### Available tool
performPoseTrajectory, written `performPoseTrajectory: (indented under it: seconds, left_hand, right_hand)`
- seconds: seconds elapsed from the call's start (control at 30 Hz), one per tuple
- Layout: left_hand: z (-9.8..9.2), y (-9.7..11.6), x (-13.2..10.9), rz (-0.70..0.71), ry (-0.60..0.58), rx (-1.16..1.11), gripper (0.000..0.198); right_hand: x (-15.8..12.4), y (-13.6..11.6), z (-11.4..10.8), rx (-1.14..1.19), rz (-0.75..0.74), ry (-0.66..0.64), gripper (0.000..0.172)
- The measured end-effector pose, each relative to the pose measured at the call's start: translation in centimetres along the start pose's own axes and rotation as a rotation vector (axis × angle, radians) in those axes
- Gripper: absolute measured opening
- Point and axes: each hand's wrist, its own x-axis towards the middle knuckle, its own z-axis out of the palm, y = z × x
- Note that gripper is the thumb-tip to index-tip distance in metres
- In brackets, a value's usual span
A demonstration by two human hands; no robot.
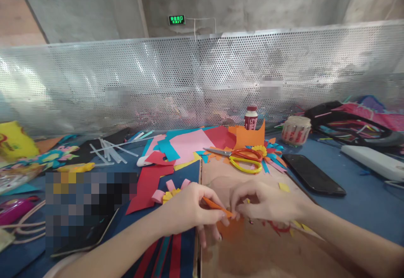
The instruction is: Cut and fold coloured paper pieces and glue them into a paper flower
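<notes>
My left hand (pixel 189 208) and my right hand (pixel 261 204) meet over a brown cardboard sheet (pixel 252 252) near the table's front. Both pinch the same orange paper piece (pixel 217 207), a thin folded strip between the fingertips, with a wider orange part (pixel 230 229) hanging below. A small pink and yellow paper flower (pixel 170 190) lies just left of my left hand. Red paper scraps (pixel 279 227) lie under my right wrist.
Yellow and orange scissors (pixel 243 159) lie beyond my hands beside a paper flower (pixel 268 154). Coloured paper sheets (pixel 186 145), glue sticks (pixel 109 151), a glue bottle (pixel 251 118), a jar (pixel 296 130), a black phone (pixel 312 173) and a white box (pixel 374 160) crowd the blue table. A perforated metal screen (pixel 202 76) stands behind.
</notes>
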Motion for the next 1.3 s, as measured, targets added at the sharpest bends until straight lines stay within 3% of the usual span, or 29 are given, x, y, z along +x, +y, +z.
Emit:
performPoseTrajectory:
  seconds: [0.13,0.37,0.77,1.0,1.3]
  left_hand:
    - [0.0,0.2,-0.1,0.011,0.014,-0.022,0.021]
    - [0.1,0.2,0.0,0.011,-0.004,-0.039,0.02]
    - [-0.3,-0.8,0.8,0.084,0.149,-0.104,0.018]
    - [-0.1,-0.2,0.5,0.084,0.175,-0.058,0.021]
    - [-0.2,-0.8,0.6,0.118,0.174,-0.03,0.022]
  right_hand:
    - [0.0,-0.3,0.2,-0.045,0.071,0.044,0.018]
    - [0.3,0.2,0.9,-0.041,0.011,0.061,0.015]
    - [0.3,-1.6,1.5,-0.012,-0.06,0.301,0.009]
    - [0.2,-2.0,1.7,0.089,0.122,0.323,0.009]
    - [0.2,-2.0,1.9,0.222,0.192,0.3,0.009]
